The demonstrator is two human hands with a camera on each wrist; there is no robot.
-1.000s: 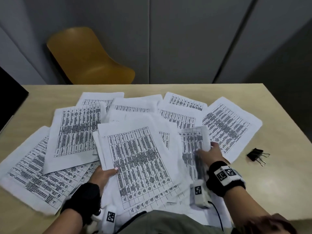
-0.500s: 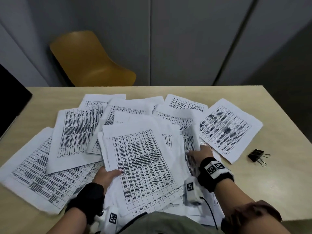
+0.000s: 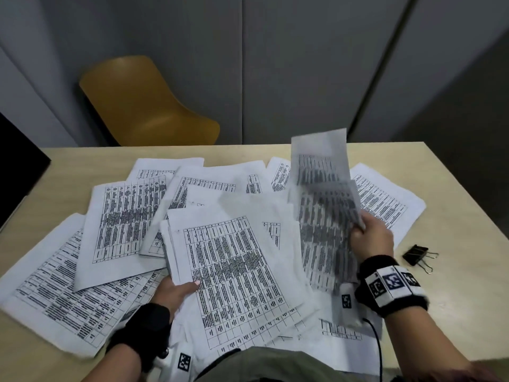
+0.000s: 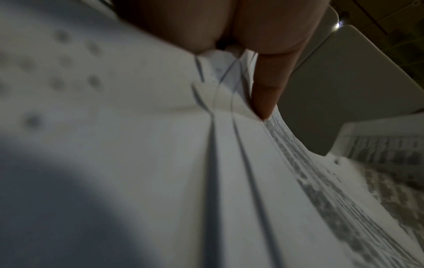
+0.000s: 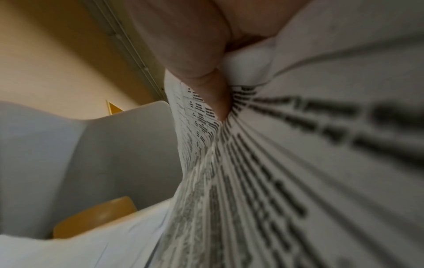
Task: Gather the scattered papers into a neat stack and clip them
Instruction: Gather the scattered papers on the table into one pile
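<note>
Several printed sheets lie scattered over the wooden table (image 3: pixel 451 285). My left hand (image 3: pixel 176 292) grips the near-left edge of a small stack of papers (image 3: pixel 234 279), thumb on top; the left wrist view shows the thumb (image 4: pixel 266 98) pressing on the sheet edges. My right hand (image 3: pixel 370 238) pinches two raised sheets (image 3: pixel 325 216) by their right edge and holds them tilted above the table, blurred. In the right wrist view the thumb (image 5: pixel 206 79) pinches these printed sheets (image 5: pixel 286 172). A black binder clip (image 3: pixel 417 256) lies on the table right of my right hand.
A yellow chair (image 3: pixel 143 106) stands behind the table's far edge against grey wall panels. A dark object (image 3: pixel 19 166) sits at the far left. Loose sheets (image 3: pixel 55 288) reach the near-left table edge. Bare table shows at right around the clip.
My right hand has taken hold of sheets that lay flat on the right side and lifted them up off the table. My left hand keeps its hold on the stack.
</note>
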